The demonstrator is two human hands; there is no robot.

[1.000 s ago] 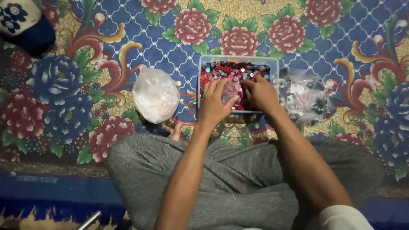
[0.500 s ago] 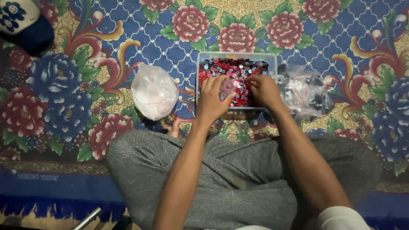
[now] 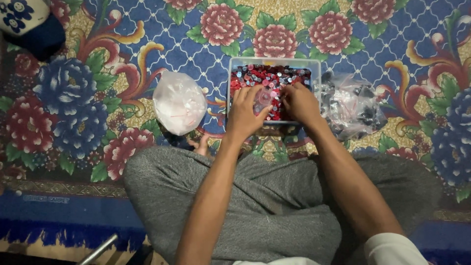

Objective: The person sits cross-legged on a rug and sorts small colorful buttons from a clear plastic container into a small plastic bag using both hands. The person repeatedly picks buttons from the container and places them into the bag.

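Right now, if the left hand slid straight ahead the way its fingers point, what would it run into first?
The left hand points away from the person, over the clear plastic box. Going straight on, it would probably meet the small red and dark round pieces heaped inside first, then the box's far wall; its height above them is unclear.

Both hands (image 3: pixel 248 110) (image 3: pixel 300 103) forward, fingers curled

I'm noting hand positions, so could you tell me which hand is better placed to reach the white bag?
Probably the left hand: the white bag lies on its side of the tray, while the right hand sits toward the far side.
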